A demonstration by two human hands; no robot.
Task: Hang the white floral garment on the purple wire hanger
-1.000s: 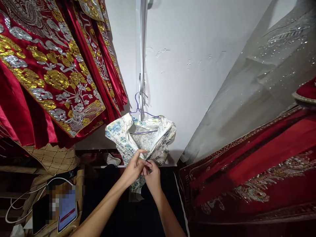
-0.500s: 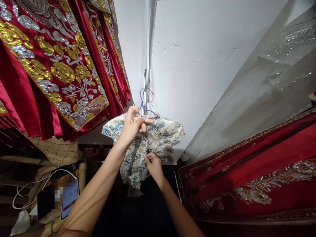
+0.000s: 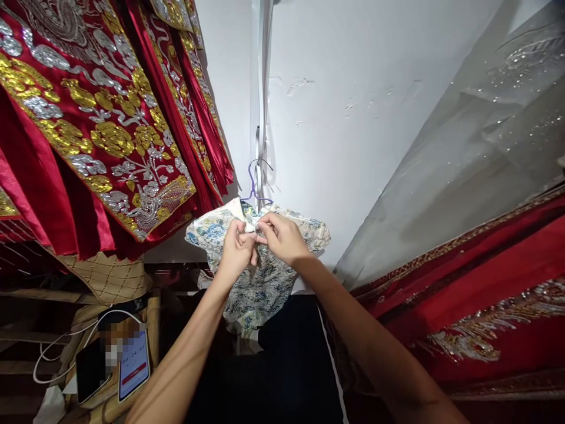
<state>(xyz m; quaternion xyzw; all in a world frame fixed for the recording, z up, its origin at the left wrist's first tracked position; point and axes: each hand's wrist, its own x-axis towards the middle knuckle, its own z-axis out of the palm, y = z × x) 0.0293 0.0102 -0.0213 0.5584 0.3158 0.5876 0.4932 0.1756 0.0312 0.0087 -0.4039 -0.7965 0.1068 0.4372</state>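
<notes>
Shirt: white, blue-floral, short-sleeved cloth shirt (image 3: 256,300), on thin purple hanger (image 3: 253,184) before white wall (image 3: 335,159); hanger likely keeps shoulders spread, neckline reachable.
Left hand (image 3: 238,244): grip pinched closed at shirt's neckline, seemingly to steady cloth.
Right hand (image 3: 281,237): grip pinched closed just beside it, probably keeping front edges together; fingers hide the exact spot.

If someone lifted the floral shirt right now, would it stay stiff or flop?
The floral shirt would probably flop, as its cloth falls in wrinkles. It is likely light, hanging on a thin purple hanger.
</notes>
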